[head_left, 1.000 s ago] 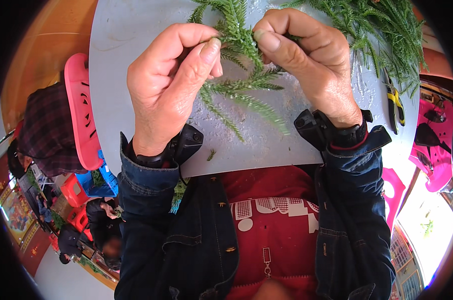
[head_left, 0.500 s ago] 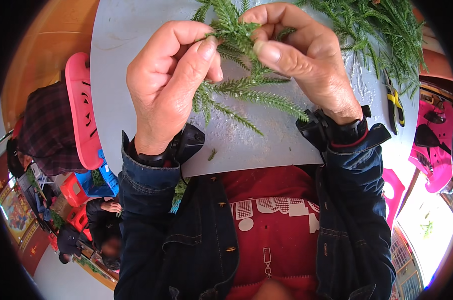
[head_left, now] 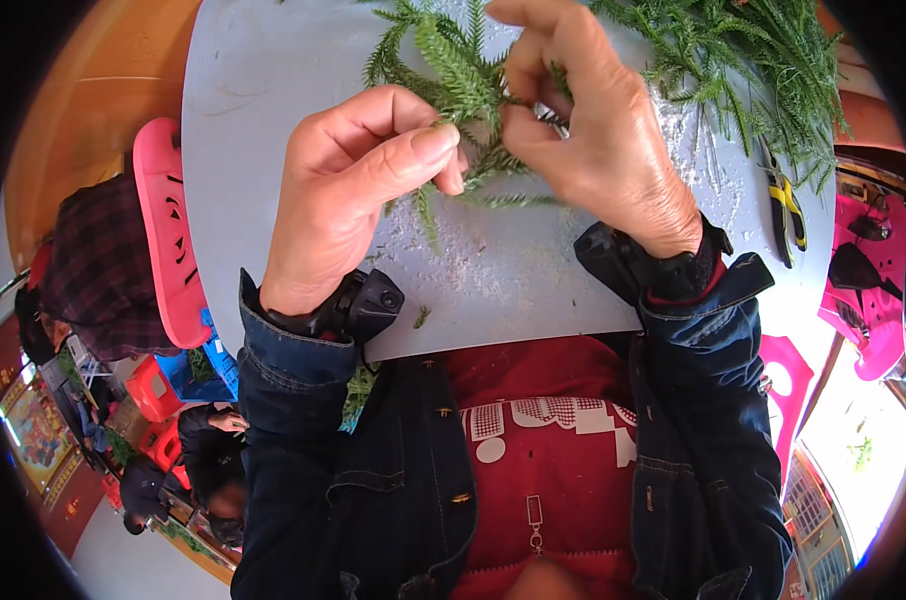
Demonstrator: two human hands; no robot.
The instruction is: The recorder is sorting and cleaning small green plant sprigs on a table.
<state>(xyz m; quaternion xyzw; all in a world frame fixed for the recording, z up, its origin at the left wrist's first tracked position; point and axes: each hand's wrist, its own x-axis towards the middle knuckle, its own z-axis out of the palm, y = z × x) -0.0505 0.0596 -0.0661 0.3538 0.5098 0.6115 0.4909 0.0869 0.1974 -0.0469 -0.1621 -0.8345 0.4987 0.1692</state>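
A bunch of feathery green evergreen sprigs (head_left: pixel 453 75) is held up over the grey table, its fronds spreading away from me and to the left. My left hand (head_left: pixel 368 175) pinches it between thumb and forefinger, at the near left side of the bunch. On the opposite side, my right hand (head_left: pixel 598 140) has its thumb and curled fingers closed around the stems, with the forefinger raised. What exactly lies between the right fingertips is partly hidden by that hand. Some lower fronds hang blurred beneath the hands.
A heap of similar green sprigs (head_left: pixel 743 70) covers the far right of the table (head_left: pixel 263 130). Yellow-and-black pliers (head_left: pixel 788 215) lie near the right edge. A pink chair (head_left: pixel 168 235) stands at the left; other people sit or bend beyond it at lower left.
My left hand has shifted down and to the right. The right hand has turned, with its forefinger lifting away. The long lower fronds have swung up and no longer stretch toward me.
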